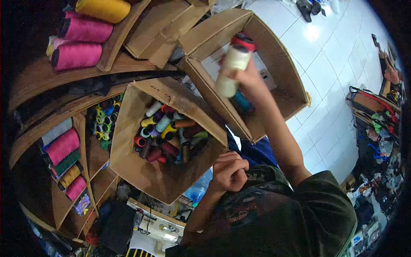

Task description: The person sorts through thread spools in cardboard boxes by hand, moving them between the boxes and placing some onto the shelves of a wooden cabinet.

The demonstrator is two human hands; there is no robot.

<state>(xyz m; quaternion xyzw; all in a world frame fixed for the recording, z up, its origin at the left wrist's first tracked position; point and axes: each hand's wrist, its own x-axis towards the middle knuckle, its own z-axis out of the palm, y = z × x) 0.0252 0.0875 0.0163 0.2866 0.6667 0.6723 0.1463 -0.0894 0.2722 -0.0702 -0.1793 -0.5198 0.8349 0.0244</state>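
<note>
My right hand (244, 75) is wrapped round a cream thread spool (235, 60), slightly blurred, with red and black at its upper end. It is over the open upper cardboard box (282, 60). Below that hand, a teal thread spool (242, 103) lies in the same box. My left hand (230, 170) is curled into a fist at the near corner of a second cardboard box (141, 180); whether it grips the box edge is hidden. Inside this second box lies a jumble of small thread spools (165, 122) in many colours.
Wooden shelves (81, 85) on the left hold large pink spools (77, 55), a yellow spool (102, 9) and several others. A white sewing machine (160, 231) stands at the bottom. White floor tiles (329, 85) lie to the right, with a cluttered pile (381, 171) beyond.
</note>
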